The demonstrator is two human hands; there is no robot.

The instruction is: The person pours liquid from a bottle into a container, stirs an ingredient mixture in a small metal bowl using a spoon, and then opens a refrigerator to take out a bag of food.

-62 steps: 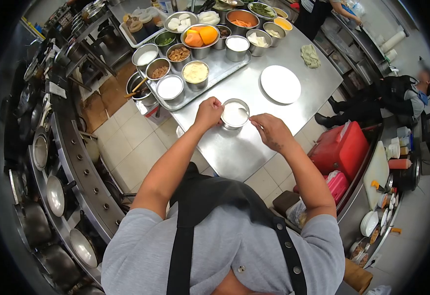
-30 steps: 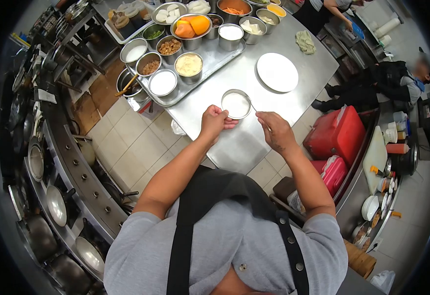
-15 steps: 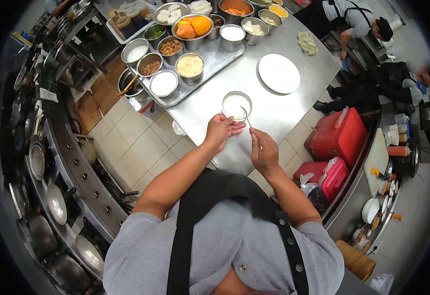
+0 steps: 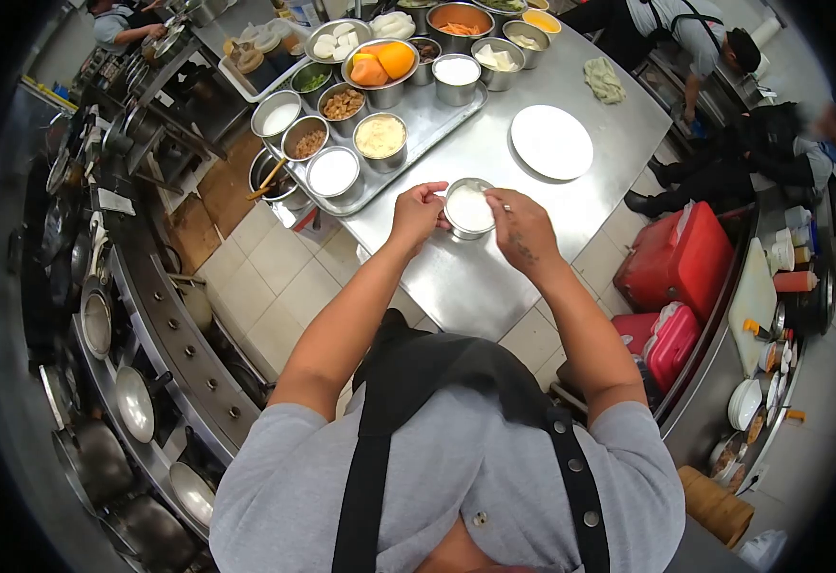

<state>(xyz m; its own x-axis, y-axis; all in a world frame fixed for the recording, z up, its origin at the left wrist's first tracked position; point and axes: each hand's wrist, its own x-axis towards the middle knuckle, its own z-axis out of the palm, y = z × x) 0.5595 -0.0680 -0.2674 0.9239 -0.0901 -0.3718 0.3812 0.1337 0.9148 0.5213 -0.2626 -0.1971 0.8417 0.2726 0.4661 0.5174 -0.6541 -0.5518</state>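
Note:
A small round metal bowl (image 4: 469, 232) with white contents stands on the steel table near its front corner. My left hand (image 4: 420, 218) is at the bowl's left side, thumb and fingers curled against its rim. My right hand (image 4: 525, 234) is closed at the right rim, fingertips pinched together. A bit of the metal spoon (image 4: 507, 207) shows at these fingers; the rest of it is hidden. Beyond the bowl, to the right, lies a white plate (image 4: 551, 142).
A metal tray (image 4: 424, 143) to the left holds several bowls of ingredients. A crumpled cloth (image 4: 604, 80) lies at the far right of the steel table (image 4: 475, 286). Red coolers (image 4: 676, 256) stand on the right. Pans (image 4: 136, 405) line the left; other people work at the back.
My right hand has moved up from below the bowl to its right rim, and the spoon is now mostly hidden. My left hand has shifted from the bowl's near edge to its left side.

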